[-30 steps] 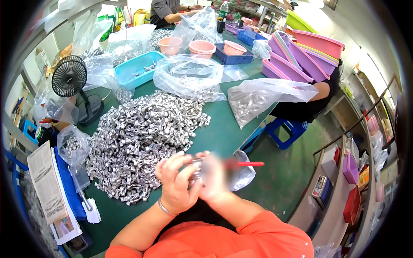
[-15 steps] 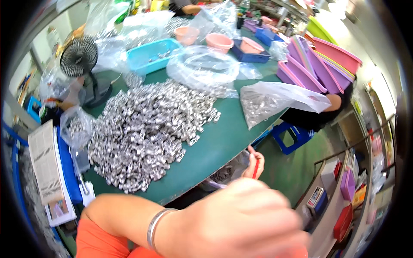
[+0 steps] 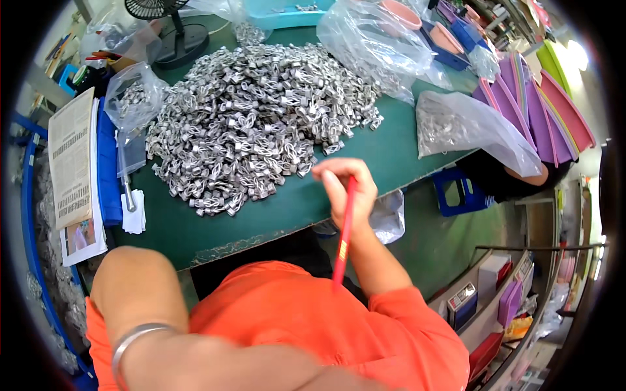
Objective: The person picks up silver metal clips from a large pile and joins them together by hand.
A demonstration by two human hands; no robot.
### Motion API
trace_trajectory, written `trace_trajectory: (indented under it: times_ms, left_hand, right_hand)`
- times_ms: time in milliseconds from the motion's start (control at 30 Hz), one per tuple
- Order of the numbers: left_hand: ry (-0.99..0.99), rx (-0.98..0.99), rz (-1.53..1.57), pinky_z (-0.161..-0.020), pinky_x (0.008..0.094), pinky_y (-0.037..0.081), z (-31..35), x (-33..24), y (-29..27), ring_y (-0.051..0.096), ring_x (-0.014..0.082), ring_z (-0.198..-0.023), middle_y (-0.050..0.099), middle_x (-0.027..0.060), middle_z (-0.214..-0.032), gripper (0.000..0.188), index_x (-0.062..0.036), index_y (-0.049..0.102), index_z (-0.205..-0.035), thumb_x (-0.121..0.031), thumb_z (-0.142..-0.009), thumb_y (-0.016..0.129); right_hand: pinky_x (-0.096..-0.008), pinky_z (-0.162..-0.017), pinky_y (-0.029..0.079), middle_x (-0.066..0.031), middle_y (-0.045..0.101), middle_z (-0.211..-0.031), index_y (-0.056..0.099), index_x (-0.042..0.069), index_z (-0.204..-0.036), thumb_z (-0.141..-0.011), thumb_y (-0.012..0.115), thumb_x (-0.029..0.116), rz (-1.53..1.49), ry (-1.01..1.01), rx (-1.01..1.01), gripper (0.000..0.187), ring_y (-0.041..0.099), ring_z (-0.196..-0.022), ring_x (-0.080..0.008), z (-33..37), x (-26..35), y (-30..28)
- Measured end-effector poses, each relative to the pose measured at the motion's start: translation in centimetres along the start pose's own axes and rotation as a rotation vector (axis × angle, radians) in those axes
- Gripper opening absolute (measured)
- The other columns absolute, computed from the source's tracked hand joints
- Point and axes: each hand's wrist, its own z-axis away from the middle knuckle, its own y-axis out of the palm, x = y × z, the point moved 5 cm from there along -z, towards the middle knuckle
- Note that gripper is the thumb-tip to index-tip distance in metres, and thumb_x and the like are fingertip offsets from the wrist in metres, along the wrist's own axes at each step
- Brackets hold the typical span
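Note:
My right hand reaches over the near edge of the green table, its fingers closed round a slim red pen that points down toward my orange shirt. Its fingertips are close to the right edge of a big heap of small silver looped metal pieces; whether they touch one is unclear. At the lower edge, near the camera, my left hand is blurred, and its fingers do not show. A silver bracelet circles that wrist.
Left of the heap are a clear plastic bag, a blue folder and printed sheets. A black fan and turquoise tray stand behind. Right are a filled bag, a blue stool and purple trays.
My right hand has come up from beside the table to the heap with the red pen. My left hand has drawn back to the lower left. The view has tilted downward.

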Motion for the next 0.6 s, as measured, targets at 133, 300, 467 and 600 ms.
trace_trajectory:
  times_ms: [133,300,467,600]
  left_hand:
    - [0.124,-0.016,0.147,-0.047,0.0304,0.035,4.9,2.2,-0.9,0.053,0.0180,-0.056,0.058,0.0060,-0.070,0.021,-0.0066,0.064,-0.076,-0.019,-0.058,0.066]
    - [-0.267,-0.125,-0.137,-0.049,0.0304,0.045,6.7,10.1,1.6,0.056,0.0238,-0.056,0.057,0.0084,-0.066,0.009,-0.0028,0.061,-0.078,-0.001,-0.069,0.063]
    - [-0.499,-0.062,-0.007,-0.055,0.0309,0.047,12.5,15.7,5.7,0.058,0.0249,-0.060,0.059,0.0101,-0.070,0.009,-0.0034,0.062,-0.080,-0.003,-0.072,0.065]
    - [-0.756,-0.180,0.148,-0.054,0.0286,0.046,13.9,18.4,6.5,0.058,0.0163,-0.059,0.059,0.0075,-0.070,0.012,-0.0013,0.062,-0.083,-0.006,-0.073,0.067]
  right_hand:
    - [-0.0311,-0.069,0.046,-0.0094,0.063,-0.082,0.053,0.004,-0.076,-0.070,0.062,-0.006,0.367,-0.342,0.078,0.015,0.060,-0.073,-0.0229,-4.8,0.0,3.3]
    - [-0.0428,-0.061,0.037,-0.0101,0.053,-0.072,0.051,0.007,-0.073,-0.062,0.055,0.003,0.971,-0.509,0.230,0.013,0.051,-0.074,-0.0318,-9.8,-1.9,5.5]
    - [-0.0389,-0.064,0.036,-0.0058,0.051,-0.073,0.051,0.008,-0.076,-0.062,0.055,0.006,1.152,-0.561,0.353,0.015,0.049,-0.078,-0.0260,-10.3,-1.2,7.1]
    - [-0.0383,-0.061,0.041,-0.0101,0.052,-0.069,0.049,0.007,-0.072,-0.063,0.057,0.002,0.776,-0.520,0.348,0.013,0.052,-0.069,-0.0269,-11.1,0.1,7.5]
